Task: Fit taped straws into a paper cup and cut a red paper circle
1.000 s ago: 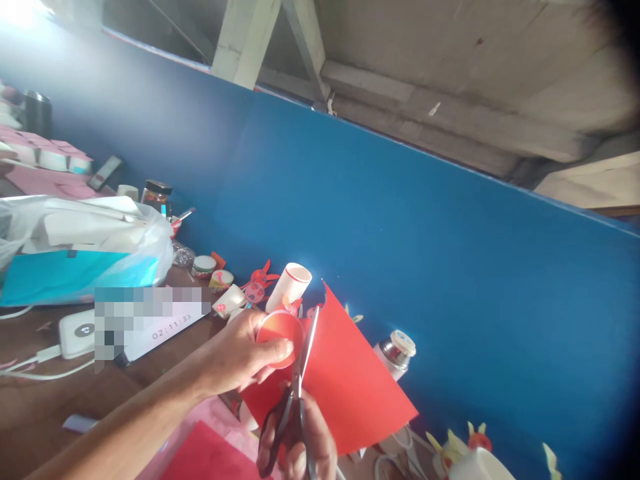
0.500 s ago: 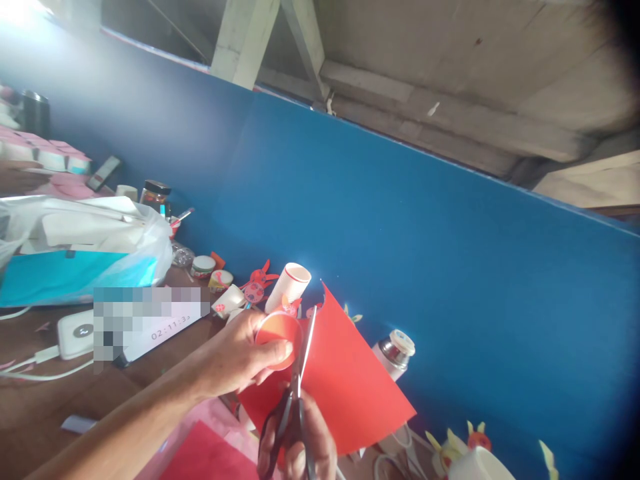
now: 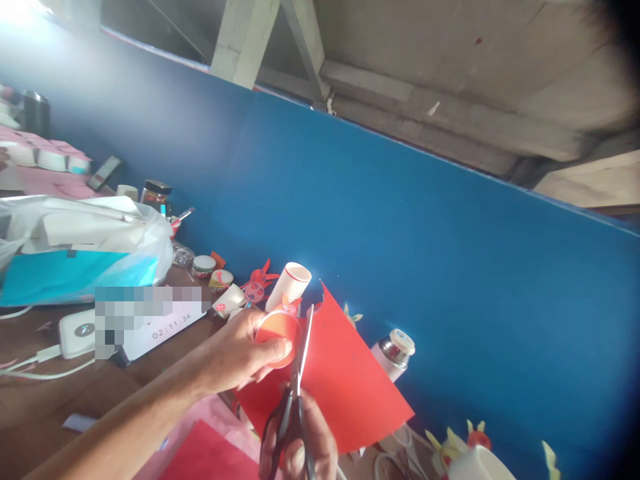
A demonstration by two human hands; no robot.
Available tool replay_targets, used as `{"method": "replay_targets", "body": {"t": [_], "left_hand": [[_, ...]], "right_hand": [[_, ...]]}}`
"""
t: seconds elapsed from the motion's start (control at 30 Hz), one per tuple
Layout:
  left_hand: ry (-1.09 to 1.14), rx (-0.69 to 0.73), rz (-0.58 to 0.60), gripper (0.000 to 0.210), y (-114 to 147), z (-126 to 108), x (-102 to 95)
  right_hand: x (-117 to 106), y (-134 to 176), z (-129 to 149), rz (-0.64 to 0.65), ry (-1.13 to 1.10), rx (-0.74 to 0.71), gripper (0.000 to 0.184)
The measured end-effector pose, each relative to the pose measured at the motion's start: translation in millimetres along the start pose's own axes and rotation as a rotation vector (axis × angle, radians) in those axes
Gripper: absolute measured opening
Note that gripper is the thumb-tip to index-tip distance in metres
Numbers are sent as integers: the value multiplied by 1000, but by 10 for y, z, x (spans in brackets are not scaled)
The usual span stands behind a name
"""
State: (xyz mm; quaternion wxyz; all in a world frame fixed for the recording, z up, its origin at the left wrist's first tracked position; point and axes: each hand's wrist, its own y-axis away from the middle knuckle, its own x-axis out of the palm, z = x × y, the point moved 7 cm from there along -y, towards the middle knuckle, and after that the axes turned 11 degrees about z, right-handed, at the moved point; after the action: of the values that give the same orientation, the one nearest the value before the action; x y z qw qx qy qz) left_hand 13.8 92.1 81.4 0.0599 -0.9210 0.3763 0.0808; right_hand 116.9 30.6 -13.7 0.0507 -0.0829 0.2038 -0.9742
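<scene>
My left hand (image 3: 250, 357) pinches a round orange-red piece with a thin pale rim (image 3: 275, 328), thumb across its front, together with a sheet of red paper (image 3: 350, 373). Whether the round piece is a disc or a ring cannot be made out. Black-handled scissors (image 3: 303, 353) point upward in my right hand (image 3: 315, 433), whose fingers are in the handle loops. Their blades lie along the right side of the round piece, nearly together. A curved notch shows at the sheet's upper corner.
Behind my hands stands a white paper cup (image 3: 293, 283), with red rabbit-like cutouts (image 3: 256, 283) beside it. A steel flask (image 3: 395, 350) is to the right. Left are a timer display (image 3: 170, 327), a white power bank (image 3: 77, 335) and a plastic bag (image 3: 110, 227). A blue partition (image 3: 400, 253) rises behind.
The scissor blades have drawn slightly closer together, and the red sheet has shifted very slightly left. My left hand stays nearly still.
</scene>
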Motion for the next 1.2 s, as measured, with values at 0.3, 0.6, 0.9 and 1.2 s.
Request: {"method": "replay_targets", "body": {"t": [0.3,0.6,0.9,1.2], "left_hand": [[17,31,-3,27,-9,-2,-6],[3,49,4,26,-4,-1,-11],[-8,16,-8,25,12,-7,-13],[-21,-17,-19,21,34,-27,-38]], "right_hand": [[-5,-17,37,-71,-71,4,68],[22,-14,59,-24,-14,-7,70],[15,-2,-24,-59,-129,10,66],[31,-9,-6,-50,-108,39,67]]}}
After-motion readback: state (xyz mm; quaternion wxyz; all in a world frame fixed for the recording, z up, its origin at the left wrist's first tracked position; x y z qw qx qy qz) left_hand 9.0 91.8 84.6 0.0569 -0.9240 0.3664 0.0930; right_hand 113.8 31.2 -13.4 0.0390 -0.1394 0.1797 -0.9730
